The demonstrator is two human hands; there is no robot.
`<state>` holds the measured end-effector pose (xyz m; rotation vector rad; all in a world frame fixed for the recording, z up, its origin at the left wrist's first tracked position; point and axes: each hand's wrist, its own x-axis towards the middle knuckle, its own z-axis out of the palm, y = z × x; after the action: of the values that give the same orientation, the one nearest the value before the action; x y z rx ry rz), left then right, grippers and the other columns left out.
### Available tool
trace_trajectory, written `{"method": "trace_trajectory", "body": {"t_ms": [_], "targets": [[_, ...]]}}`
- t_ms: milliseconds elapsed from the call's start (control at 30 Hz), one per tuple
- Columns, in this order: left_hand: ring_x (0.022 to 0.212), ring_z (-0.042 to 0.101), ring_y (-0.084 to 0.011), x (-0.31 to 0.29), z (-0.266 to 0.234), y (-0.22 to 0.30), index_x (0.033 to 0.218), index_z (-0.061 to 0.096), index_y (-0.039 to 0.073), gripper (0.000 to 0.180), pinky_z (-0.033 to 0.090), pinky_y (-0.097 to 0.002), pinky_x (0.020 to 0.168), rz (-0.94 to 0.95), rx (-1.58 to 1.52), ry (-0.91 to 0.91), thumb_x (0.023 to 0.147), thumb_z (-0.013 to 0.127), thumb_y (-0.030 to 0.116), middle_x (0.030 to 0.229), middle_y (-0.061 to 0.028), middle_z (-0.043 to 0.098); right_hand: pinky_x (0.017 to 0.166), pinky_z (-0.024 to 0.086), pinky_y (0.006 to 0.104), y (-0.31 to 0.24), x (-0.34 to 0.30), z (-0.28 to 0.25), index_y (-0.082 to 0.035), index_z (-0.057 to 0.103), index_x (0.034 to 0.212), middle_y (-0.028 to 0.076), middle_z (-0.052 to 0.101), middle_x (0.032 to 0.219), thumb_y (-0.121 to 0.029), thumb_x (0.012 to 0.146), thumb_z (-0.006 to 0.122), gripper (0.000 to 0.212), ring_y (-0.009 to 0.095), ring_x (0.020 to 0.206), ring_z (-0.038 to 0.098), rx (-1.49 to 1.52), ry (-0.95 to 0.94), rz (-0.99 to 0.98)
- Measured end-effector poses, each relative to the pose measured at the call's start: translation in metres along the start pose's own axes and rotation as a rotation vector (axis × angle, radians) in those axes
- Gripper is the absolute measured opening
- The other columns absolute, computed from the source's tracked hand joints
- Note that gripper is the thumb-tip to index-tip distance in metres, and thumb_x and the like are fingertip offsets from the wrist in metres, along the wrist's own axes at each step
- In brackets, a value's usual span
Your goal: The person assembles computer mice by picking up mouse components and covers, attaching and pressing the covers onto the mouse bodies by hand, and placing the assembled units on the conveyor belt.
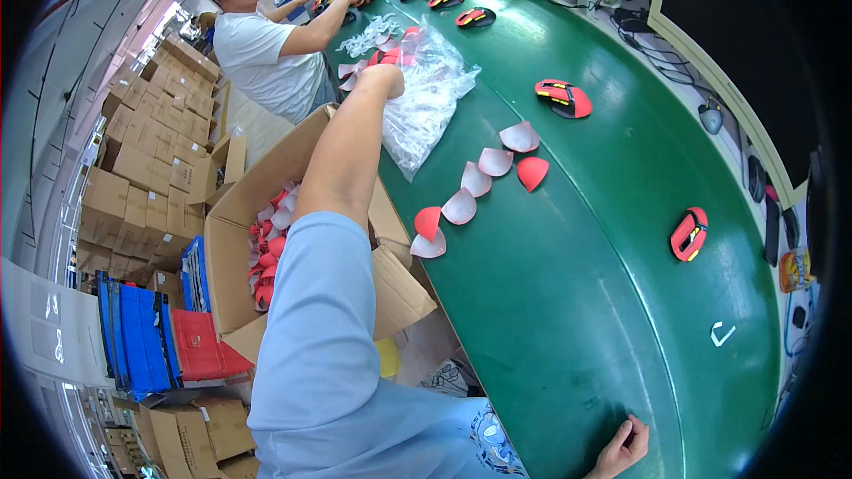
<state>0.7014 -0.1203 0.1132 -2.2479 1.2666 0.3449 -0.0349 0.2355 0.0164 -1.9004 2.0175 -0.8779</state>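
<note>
Left grip (382,82) at bag (421,120), lengthwise nearward

So the green surface (550,319) is carrying a fair bit of stuff, and it's shining toward the far end. A crumpled clear plastic bag (430,111) is lying near the left edge, with a heap of pale strips (366,38) sitting just past it. Five whitish curved shells (495,162) are making a loose row nearer this end; one red shell (532,174) is lying just beside the row and another's overlapping the nearest whitish one. Two red-and-black mouse-shaped parts (564,99) are sitting well apart over on the right, several more are clustering up top, and a small white bent piece (722,333) is lying lower right.
</note>
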Motion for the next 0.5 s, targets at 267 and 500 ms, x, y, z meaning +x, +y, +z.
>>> {"method": "trace_trajectory", "body": {"t_ms": [267,500], "targets": [[0.078,0.077,-0.032,0.003,0.006,0.041,0.11,0.076,-0.003,0.048,0.06,-0.0415,0.07,0.14,-0.61,0.102,0.097,0.064,0.042,0.096,-0.0179,0.078,0.075,0.058,0.042,-0.004,0.003,-0.005,0.0,0.079,0.101,0.018,0.077,0.093,-0.02,0.099,0.073,0.021,0.036,0.08,0.072,0.05,-0.028,-0.026],[0.111,0.074,-0.0396,0.048,0.047,0.024,0.118,0.079,0.006,0.064,0.056,-0.0484,0.095,0.414,-1.024,0.408,0.094,0.062,0.063,0.117,-0.0258,0.076,0.077,0.058,0.0429,-0.006,0.003,-0.002,-0.001,0.079,0.101,0.018,0.077,0.094,-0.017,0.099,0.072,0.018,0.035,0.082,0.072,0.07,-0.064,-0.025]]}}
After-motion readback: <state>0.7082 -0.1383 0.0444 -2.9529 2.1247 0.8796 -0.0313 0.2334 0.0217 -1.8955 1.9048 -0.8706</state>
